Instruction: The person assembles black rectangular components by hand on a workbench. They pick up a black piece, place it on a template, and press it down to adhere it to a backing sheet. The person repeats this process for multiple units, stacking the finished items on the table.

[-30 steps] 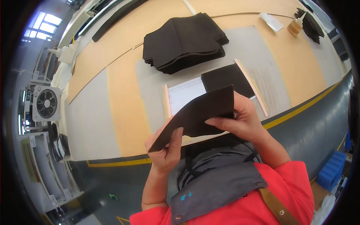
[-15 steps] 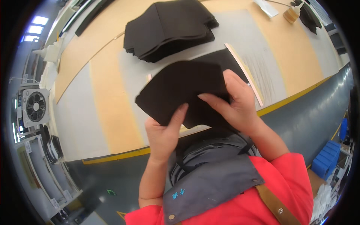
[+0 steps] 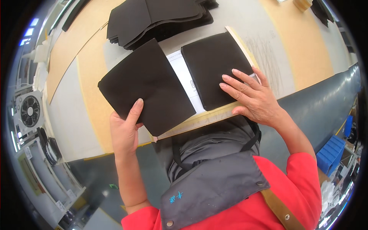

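Observation:
My left hand (image 3: 128, 128) pinches the near left edge of a black flat panel (image 3: 147, 88), thumb on top and fingers underneath. That panel is tilted above the left part of a white printed sheet (image 3: 183, 71). To its right a second black panel (image 3: 216, 69) lies flat against a pale guide strip (image 3: 242, 46). My right hand (image 3: 249, 94) rests with spread fingers on this panel's right side, holding nothing. A strip of the white sheet shows between the two panels; the rest is covered.
A thick stack of black panels (image 3: 161, 17) stands at the far side of the table (image 3: 80, 126). At the far right are a glue bottle (image 3: 303, 4) and more black pieces (image 3: 321, 13). A fan (image 3: 30, 109) is at the left, blue crates (image 3: 330, 153) at the lower right.
The black panel in both hands has moved left and now stays only in my left hand. My right hand has let go and lies on the other panel, which is now more exposed.

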`<control>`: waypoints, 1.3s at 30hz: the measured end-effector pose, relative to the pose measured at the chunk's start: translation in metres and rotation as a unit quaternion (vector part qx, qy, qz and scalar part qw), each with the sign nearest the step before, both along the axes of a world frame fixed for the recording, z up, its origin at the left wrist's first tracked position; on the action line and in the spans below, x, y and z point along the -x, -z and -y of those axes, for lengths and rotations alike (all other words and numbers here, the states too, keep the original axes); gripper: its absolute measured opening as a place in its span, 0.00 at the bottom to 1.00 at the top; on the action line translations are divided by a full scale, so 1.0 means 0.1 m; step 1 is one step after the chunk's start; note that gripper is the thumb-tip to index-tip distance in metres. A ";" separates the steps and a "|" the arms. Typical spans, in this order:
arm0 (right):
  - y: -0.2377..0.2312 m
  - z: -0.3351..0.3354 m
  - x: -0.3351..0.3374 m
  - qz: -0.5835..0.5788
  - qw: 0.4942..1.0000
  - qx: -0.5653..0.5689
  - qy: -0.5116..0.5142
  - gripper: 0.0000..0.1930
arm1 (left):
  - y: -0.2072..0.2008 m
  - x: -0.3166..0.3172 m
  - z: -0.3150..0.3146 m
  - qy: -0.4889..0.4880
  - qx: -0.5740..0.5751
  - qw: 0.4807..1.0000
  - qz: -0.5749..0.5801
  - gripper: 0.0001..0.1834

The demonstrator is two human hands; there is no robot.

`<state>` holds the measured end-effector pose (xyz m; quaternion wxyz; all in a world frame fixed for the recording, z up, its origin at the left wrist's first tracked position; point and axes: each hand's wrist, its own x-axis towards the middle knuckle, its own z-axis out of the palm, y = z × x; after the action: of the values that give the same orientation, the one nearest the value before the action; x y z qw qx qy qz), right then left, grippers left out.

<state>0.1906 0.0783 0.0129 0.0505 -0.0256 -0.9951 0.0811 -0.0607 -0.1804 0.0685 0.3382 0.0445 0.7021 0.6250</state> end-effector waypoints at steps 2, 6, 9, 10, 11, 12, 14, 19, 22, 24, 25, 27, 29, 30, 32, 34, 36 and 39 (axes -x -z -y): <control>0.02 0.00 -0.01 0.002 1.000 -0.004 -0.001 0.38 | -0.02 -0.05 -0.06 0.010 0.014 1.000 -0.001 0.14; 0.07 -0.01 -0.03 -0.003 1.000 -0.005 0.002 0.38 | 0.00 -0.06 -0.16 0.045 0.020 0.999 0.018 0.14; 0.09 -0.01 -0.03 -0.011 1.000 0.006 0.006 0.37 | 0.07 -0.05 -0.21 0.057 0.019 0.998 0.023 0.14; 0.09 0.00 -0.03 -0.014 1.000 0.009 0.009 0.37 | 0.08 -0.05 -0.22 0.059 0.022 0.998 0.028 0.14; 0.09 0.00 -0.03 -0.013 1.000 0.013 0.010 0.37 | 0.09 -0.05 -0.24 0.060 0.026 0.997 0.032 0.14; 0.09 0.00 -0.03 -0.012 1.000 0.015 0.012 0.37 | 0.10 -0.05 -0.26 0.061 0.028 0.997 0.037 0.14; 0.10 0.00 -0.03 -0.011 1.000 0.019 0.015 0.37 | 0.12 -0.07 -0.29 0.056 0.025 0.997 0.047 0.14; 0.11 0.00 -0.03 -0.009 1.000 0.003 0.012 0.38 | 0.21 -0.06 -0.29 0.055 0.029 0.996 0.061 0.15; 0.14 0.02 -0.03 -0.013 1.000 0.011 0.021 0.37 | 0.23 -0.07 -0.31 0.052 0.025 0.996 0.068 0.16; 0.15 0.02 -0.04 -0.013 1.000 0.008 0.021 0.37 | 0.25 -0.06 -0.32 0.055 0.024 0.995 0.075 0.16; 0.15 0.01 -0.04 -0.013 1.000 0.007 0.022 0.37 | 0.25 -0.06 -0.32 0.056 0.025 0.995 0.079 0.16; 0.15 0.02 -0.03 -0.012 1.000 0.006 0.022 0.37 | 0.26 -0.06 -0.33 0.056 0.026 0.994 0.086 0.15; 0.14 0.02 -0.03 -0.010 1.000 0.001 0.020 0.38 | 0.28 -0.04 -0.32 0.060 0.038 0.994 0.085 0.15; 0.13 0.01 -0.03 -0.008 1.000 -0.003 0.017 0.38 | 0.29 -0.04 -0.32 0.061 0.044 0.994 0.085 0.15; 0.13 0.01 -0.03 -0.006 1.000 -0.007 0.015 0.38 | 0.31 -0.04 -0.31 0.057 0.045 0.993 0.088 0.15; 0.13 0.01 -0.03 -0.006 1.000 -0.007 0.015 0.38 | 0.32 -0.03 -0.32 0.056 0.046 0.993 0.091 0.16; 0.13 0.02 -0.03 -0.005 1.000 -0.007 0.016 0.38 | 0.32 -0.03 -0.32 0.057 0.046 0.993 0.093 0.16; 0.14 0.01 -0.03 -0.003 1.000 -0.006 0.017 0.38 | 0.31 -0.03 -0.34 0.055 0.056 0.993 0.090 0.16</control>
<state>0.1936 0.0770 -0.0006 0.0548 -0.0415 -0.9949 0.0743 -0.0574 -0.1467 0.0379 0.4360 0.0074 0.6989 0.5669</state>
